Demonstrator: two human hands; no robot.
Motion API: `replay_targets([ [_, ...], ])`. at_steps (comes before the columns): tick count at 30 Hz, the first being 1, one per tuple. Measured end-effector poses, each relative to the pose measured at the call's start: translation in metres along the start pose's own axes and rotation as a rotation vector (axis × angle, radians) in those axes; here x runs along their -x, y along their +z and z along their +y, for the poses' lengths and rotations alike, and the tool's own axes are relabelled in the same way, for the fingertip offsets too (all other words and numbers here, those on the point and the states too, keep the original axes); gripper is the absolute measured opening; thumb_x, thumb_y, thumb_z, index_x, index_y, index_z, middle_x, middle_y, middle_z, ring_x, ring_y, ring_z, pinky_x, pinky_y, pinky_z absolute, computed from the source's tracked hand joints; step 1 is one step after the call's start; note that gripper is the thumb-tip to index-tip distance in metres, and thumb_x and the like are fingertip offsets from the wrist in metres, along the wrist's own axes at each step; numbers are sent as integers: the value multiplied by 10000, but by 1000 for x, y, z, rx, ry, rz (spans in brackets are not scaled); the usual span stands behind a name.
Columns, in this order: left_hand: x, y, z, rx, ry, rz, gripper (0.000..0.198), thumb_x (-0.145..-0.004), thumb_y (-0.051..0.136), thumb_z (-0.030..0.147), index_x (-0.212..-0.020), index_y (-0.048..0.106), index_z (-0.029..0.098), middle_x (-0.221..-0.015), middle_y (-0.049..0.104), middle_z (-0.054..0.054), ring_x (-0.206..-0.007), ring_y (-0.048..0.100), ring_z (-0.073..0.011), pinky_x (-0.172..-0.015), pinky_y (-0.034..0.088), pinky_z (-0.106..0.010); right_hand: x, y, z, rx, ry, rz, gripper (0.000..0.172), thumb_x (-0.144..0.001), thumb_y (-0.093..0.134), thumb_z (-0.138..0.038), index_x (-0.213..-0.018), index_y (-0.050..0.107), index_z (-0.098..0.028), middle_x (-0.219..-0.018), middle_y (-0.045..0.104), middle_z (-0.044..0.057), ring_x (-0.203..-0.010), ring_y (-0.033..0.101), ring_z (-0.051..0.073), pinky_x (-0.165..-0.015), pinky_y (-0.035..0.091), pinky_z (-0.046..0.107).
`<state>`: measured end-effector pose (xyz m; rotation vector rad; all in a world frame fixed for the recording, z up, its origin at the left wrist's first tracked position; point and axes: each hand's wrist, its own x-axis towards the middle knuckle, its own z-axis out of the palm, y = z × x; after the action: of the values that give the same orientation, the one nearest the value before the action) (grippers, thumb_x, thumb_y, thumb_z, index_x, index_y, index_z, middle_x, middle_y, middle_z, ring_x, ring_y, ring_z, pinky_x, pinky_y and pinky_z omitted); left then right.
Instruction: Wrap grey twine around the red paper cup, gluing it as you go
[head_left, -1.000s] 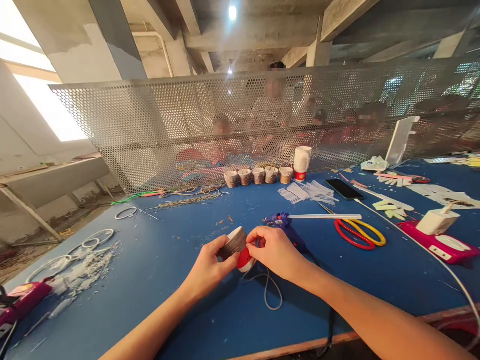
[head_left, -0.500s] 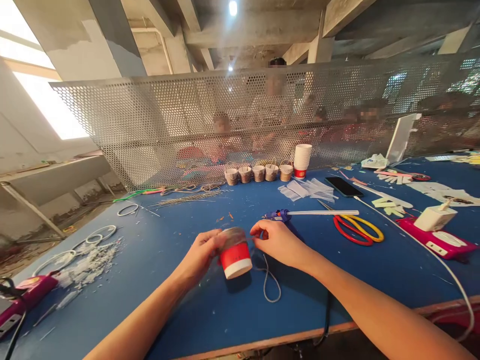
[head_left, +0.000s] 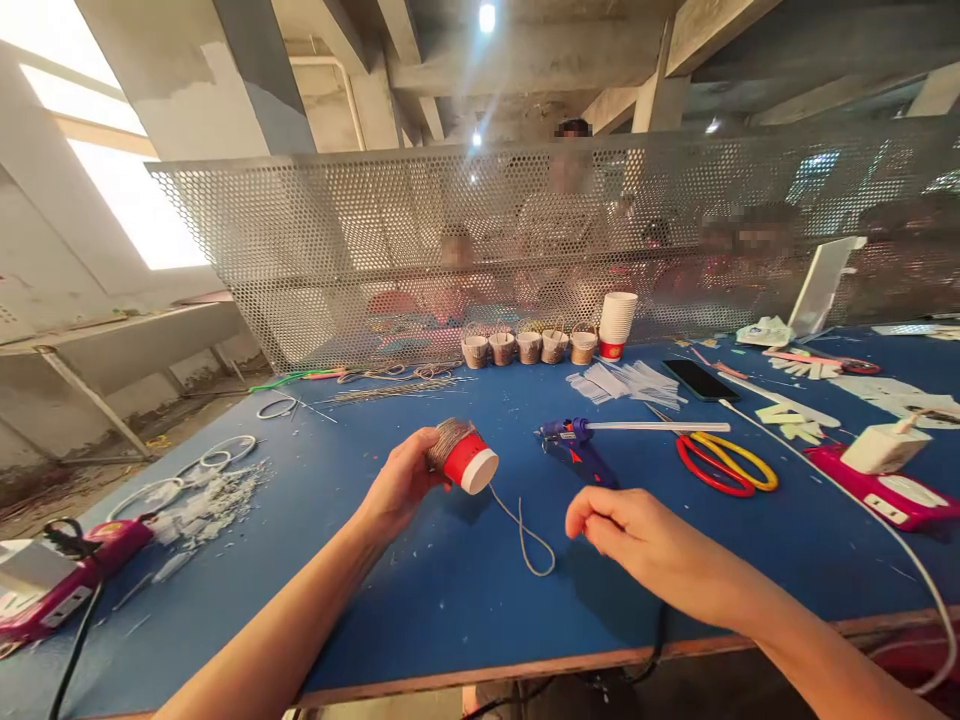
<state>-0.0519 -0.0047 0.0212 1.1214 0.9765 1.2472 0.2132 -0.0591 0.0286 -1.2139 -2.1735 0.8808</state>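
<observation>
My left hand [head_left: 405, 470] grips a red and white paper cup [head_left: 466, 458], tilted with its white base towards me. Grey-brown cord is wound round the cup's far part. A loose tail of cord [head_left: 536, 570] runs from under the cup and loops on the blue table. Apart from the cup, my right hand [head_left: 637, 535] hovers over the table with its fingers curled in and nothing visible in them. Just beyond it lies a blue glue gun [head_left: 581, 455] with a long white glue stick in its back. Scissors [head_left: 735, 465] with red and yellow handles are to its right.
Several cord-wrapped cups [head_left: 529, 348] and a cup stack [head_left: 618, 325] line the back, before a perforated metal screen [head_left: 360, 250]. White strips [head_left: 626, 383] and a phone [head_left: 705, 380] lie nearer. Power strips [head_left: 870, 490] sit at both sides. People are behind the screen.
My right hand has moved away from the cup, right and towards me. The cup has been raised slightly and turned in my left hand. The view has shifted a little left.
</observation>
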Motion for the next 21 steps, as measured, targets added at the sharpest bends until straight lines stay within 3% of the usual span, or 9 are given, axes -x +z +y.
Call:
replay_targets([
  [2, 2, 2, -2, -17, -2, -41, 256, -779, 569, 369, -868, 640, 140, -751, 649, -26, -628, 550, -145, -527, 452, -245, 2, 6, 3, -4, 12, -57, 259, -882, 410, -190, -892, 660, -255, -545, 515, -68, -452, 399, 89, -418, 284, 202],
  [4, 4, 4, -4, -23, -2, -53, 218, -753, 584, 337, -824, 643, 139, -715, 634, -18, -606, 534, -139, -527, 448, -244, -6, 12, 7, -19, 3, -34, 207, -850, 509, -215, -989, 658, -254, -602, 575, -61, -507, 473, 94, -469, 349, 196],
  [7, 7, 6, -5, -37, 34, -77, 171, -708, 609, 292, -752, 652, 133, -691, 619, -20, -625, 539, -146, -579, 464, -260, -30, 22, 14, -146, 42, 75, 366, -773, 646, -259, -1130, 589, -205, -903, 670, 20, -662, 594, 123, -587, 464, 223],
  [9, 9, 7, -5, -65, 61, -112, 155, -692, 614, 277, -714, 658, 131, -700, 624, -29, -660, 552, -157, -640, 473, -278, -47, 30, 15, -306, 64, 76, 475, -753, 677, -278, -1194, 531, -178, -1106, 637, 89, -737, 633, 145, -620, 507, 249],
  [13, 11, 5, -1, -271, 129, -147, 151, -708, 591, 260, -734, 678, 139, -752, 636, -30, -737, 559, -169, -725, 459, -277, -70, 48, 14, -559, -52, -22, 428, -755, 649, -171, -1164, 521, -163, -1097, 658, 91, -815, 664, 164, -683, 536, 271],
  [18, 13, 8, 4, -554, 190, -39, 256, -694, 589, 224, -932, 666, 169, -873, 668, -23, -748, 569, -173, -689, 466, -267, -77, 58, 15, -291, -123, 185, 365, -758, 665, -173, -1104, 549, -168, -925, 704, 64, -763, 664, 181, -676, 524, 289],
  [21, 14, 11, 4, -572, 200, -73, 238, -704, 595, 261, -908, 663, 159, -837, 665, -26, -715, 569, -167, -655, 466, -262, -76, 56, 15, -48, -212, 251, 368, -782, 658, -198, -1129, 536, -178, -968, 684, 72, -798, 652, 193, -700, 512, 307],
])
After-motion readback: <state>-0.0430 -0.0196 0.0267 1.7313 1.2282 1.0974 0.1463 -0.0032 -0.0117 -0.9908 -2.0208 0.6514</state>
